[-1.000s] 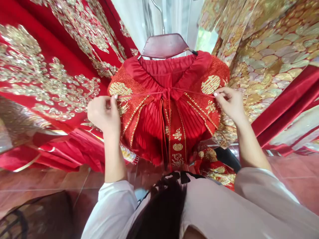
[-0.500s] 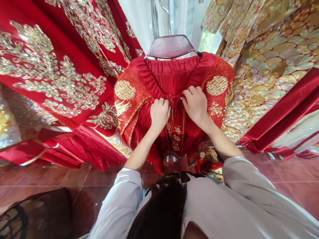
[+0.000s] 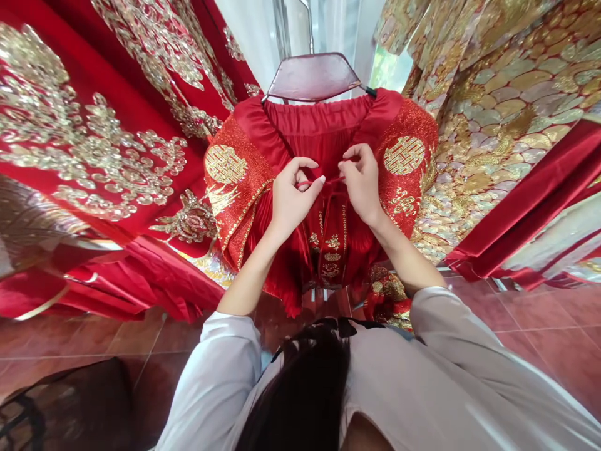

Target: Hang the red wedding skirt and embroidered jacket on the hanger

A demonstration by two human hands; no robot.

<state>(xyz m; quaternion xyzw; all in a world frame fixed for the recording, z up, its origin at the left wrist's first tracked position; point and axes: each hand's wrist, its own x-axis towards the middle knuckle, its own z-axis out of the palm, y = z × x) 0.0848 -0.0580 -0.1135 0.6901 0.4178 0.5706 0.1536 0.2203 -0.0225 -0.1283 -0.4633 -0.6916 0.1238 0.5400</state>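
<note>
Left hand: thumb and forefinger pinch red cord.
Right hand: fingers closed on cord; grip partly hidden.
Skirt: hem hidden near.
Hanger: hook cut off, far.

on my feed i see a loose, pale pinkish-white top, its left sleeve and right sleeve ending near the elbows. dark hair falls over a thin black tie. left hand and right hand are ungloved, nails pale-polished.
</note>
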